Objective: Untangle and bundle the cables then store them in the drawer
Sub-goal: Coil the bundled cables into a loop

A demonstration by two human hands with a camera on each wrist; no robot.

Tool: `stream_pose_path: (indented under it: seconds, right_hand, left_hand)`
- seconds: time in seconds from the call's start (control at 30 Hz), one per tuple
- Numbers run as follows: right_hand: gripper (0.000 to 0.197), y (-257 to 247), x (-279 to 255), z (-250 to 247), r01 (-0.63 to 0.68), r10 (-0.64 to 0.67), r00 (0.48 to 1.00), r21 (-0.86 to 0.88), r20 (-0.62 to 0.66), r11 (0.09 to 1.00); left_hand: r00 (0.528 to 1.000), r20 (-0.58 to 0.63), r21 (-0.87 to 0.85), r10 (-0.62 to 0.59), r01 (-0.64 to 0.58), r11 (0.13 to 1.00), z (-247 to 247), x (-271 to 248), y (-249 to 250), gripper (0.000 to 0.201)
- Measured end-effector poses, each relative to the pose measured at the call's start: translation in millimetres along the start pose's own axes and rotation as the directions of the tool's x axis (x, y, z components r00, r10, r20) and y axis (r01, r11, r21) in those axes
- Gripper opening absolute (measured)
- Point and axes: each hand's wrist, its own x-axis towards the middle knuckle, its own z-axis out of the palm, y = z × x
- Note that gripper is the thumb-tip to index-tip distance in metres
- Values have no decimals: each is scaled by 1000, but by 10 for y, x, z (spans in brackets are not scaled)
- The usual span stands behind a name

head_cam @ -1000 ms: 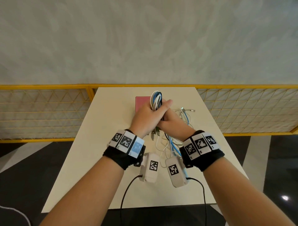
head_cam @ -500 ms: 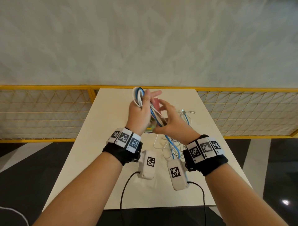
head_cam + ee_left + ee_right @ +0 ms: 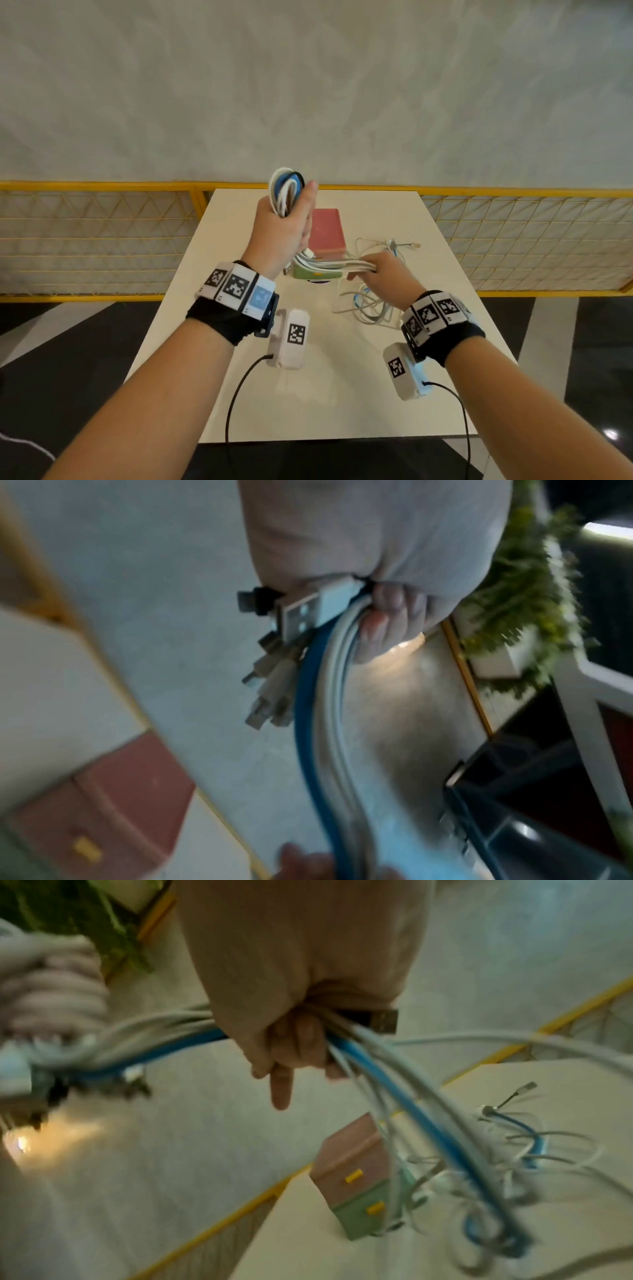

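Observation:
My left hand [image 3: 286,222] is raised above the table and grips a folded loop of white and blue cables [image 3: 286,188]. In the left wrist view its fingers [image 3: 383,620] curl round the cables [image 3: 325,696], with several USB plugs [image 3: 294,612] sticking out beside them. The strands run level to my right hand [image 3: 376,270], which grips them lower and to the right; its fingers [image 3: 291,1047] close round the bundle [image 3: 394,1074]. The loose ends [image 3: 366,305] lie tangled on the table. A small pink and green drawer box [image 3: 325,236] stands behind the hands, its drawers [image 3: 356,1185] closed.
The white table [image 3: 239,377] ends at a yellow mesh railing [image 3: 96,236] on both sides, with a pale wall beyond. Loose plugs [image 3: 404,245] lie right of the box. Dark floor surrounds the table.
My left hand has lifted the cable loop higher and to the left. My right hand has slid down and right along the strands, pulling them taut between the hands.

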Motion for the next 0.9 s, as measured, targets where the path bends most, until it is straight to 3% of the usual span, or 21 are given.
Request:
stream_pose_path:
  seconds: [0.13,0.2,0.27,0.37,0.43,0.5,0.57,0.67,0.77,0.9]
  right_hand:
    - [21,-170,43,-115,36,-40,986,-31,-160,999]
    - [25,-240,37,-117,10,-20,972,-41,-236,999]
    - [31,-310,13,-128,-1,-13,959,-49,-282,999]
    - [43,-421,-19,-149,12,-34,961,-80,-275,997]
    - [39,-458,-34,-146,17,-46,961,-105,-272,994]
    - [24,-458,-42,-157,50,-68,967,-76,-246,996]
    - [12,-434,-53,-200,135,-135,981,-11,-138,991]
    - [7,-376,-131,-289,209,-214,975,79,53,975]
    - [21,-232,-193,-307,210,-214,976,72,47,975]
    - [21,-164,-274,-203,179,-178,984,159,-23,971]
  left_hand:
    - [996,52,430,77,-92,898,18,-81,-94,41]
    - [989,127,527,74,-130,840,43,-104,-107,29]
    - [973,231,553,-3,-129,823,82,-133,-119,24]
    - [915,332,619,-230,-28,785,112,-155,-204,36]
    - [874,368,656,-317,-2,755,105,-148,-293,44]
    - [877,365,642,-313,7,767,98,-158,-347,32]
    - [900,343,610,-268,3,792,82,-167,-355,12]
    - [901,372,527,-224,-6,850,54,-184,-291,9]
    - [904,367,394,-222,65,917,25,-211,-239,18]
    - [933,293,266,-209,131,955,112,-238,-245,29]
